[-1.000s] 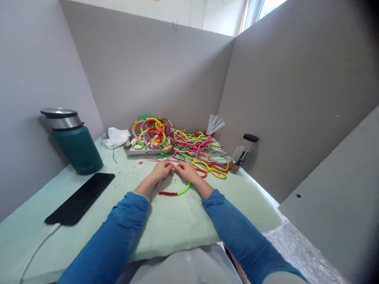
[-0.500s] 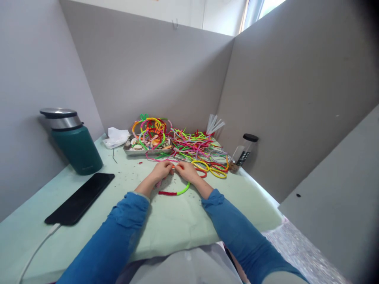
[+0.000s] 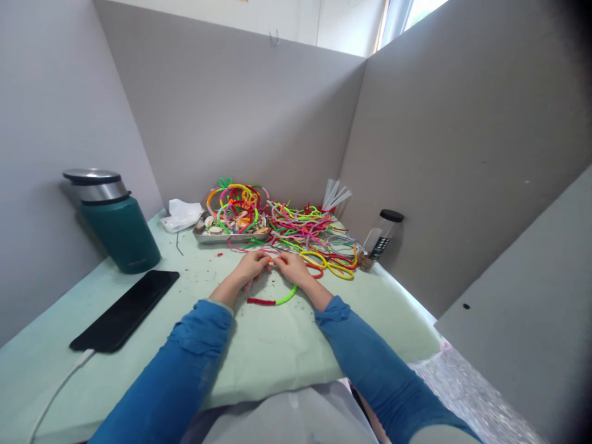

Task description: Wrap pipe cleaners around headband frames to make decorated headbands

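Observation:
My left hand [image 3: 253,266] and my right hand [image 3: 291,267] meet over the middle of the table, fingers pinched together. Between the fingertips shows a bit of orange pipe cleaner [image 3: 271,261], and both hands are closed on it. From under my right hand a curved strip wrapped in pipe cleaner [image 3: 272,301] comes down, green near the hand and dark red at its free end. A little pink shows beneath my left hand. The undersides of the fingers are hidden.
Behind my hands stands a metal tray [image 3: 231,238] of shells and colourful wrapped rings. A heap of pipe cleaners [image 3: 305,225] and yellow loops [image 3: 341,271] lie right of it. A green bottle [image 3: 120,231], phone [image 3: 127,311], white bag [image 3: 181,216] and clear bottle [image 3: 383,237] stand around.
Hardly anything differs. My fingers have shifted very slightly around the orange pipe cleaner, and the hanging red and green strip stays almost in place.

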